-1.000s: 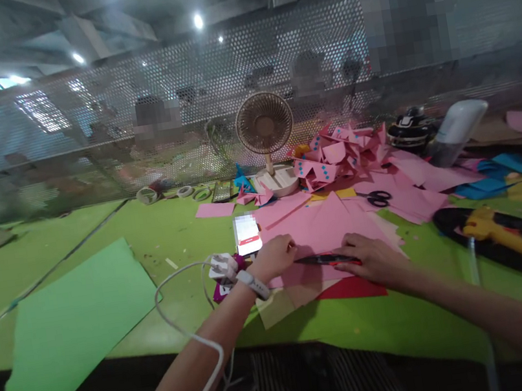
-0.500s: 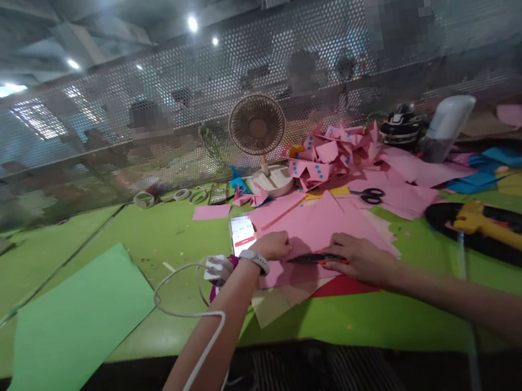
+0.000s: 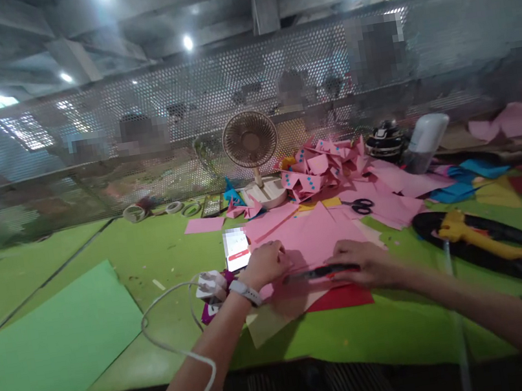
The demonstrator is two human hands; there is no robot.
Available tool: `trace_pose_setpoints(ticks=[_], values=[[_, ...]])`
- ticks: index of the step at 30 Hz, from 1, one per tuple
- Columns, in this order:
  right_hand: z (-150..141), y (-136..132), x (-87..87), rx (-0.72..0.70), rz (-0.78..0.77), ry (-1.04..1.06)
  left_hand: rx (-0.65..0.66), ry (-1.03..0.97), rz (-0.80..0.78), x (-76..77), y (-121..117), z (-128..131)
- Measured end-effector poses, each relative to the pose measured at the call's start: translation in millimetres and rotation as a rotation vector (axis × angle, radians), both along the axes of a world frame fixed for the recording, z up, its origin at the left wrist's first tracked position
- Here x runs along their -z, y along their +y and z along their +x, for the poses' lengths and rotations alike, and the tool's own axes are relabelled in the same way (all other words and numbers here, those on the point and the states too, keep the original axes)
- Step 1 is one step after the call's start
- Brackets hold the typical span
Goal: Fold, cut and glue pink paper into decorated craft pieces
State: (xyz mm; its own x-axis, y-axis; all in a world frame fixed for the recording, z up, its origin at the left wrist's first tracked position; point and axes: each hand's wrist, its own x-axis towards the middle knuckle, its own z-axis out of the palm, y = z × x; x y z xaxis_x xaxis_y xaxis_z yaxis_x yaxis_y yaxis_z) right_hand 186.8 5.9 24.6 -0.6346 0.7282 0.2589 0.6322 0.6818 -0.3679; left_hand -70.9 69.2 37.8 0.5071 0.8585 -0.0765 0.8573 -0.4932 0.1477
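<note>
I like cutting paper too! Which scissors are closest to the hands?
The red-handled scissors under the right hand, lying on the pink paper. The black scissors lie farther back, untouched.

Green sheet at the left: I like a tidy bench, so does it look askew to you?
Yes. The green sheet lies skewed to the table edge, its near corner hanging past it. White cable trails off too.

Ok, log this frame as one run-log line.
left hand: pressing pink paper | right hand: holding dark cutter on the sheet | bench: green table
</note>
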Motion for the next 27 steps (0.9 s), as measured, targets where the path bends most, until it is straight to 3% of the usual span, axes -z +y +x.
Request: trace_pose_setpoints(ticks=[3,6,10,14,17,23,27], values=[[29.8,14.8,-2.2,0.355,0.096,0.022,0.002,-0.079,0.082,1.9,-1.6,-1.8],[56.9,31.5,0.7,0.627,0.164,-0.07,-0.008,-0.145,0.046,2.9,3.7,-2.5],[76.4,44.6,6.8,0.79,0.143,-0.241,-0.042,-0.165,-0.048,2.9,12.1,-2.5],[76.9,48.7,11.2,0.851,0.165,-0.384,-0.054,-0.184,-0.026,2.9,14.1,-3.0],[66.9,55.4,12.9,0.796,0.193,-0.389,-0.038,-0.208,-0.035,4.1,14.4,-3.5],[29.9,78.7,16.8,0.358,0.062,-0.082,-0.028,-0.216,-0.085,8.9,16.9,-2.6],[13.6,83.3,18.4,0.267,-0.044,-0.086,0.007,-0.231,-0.053,9.0,13.3,-2.9]])
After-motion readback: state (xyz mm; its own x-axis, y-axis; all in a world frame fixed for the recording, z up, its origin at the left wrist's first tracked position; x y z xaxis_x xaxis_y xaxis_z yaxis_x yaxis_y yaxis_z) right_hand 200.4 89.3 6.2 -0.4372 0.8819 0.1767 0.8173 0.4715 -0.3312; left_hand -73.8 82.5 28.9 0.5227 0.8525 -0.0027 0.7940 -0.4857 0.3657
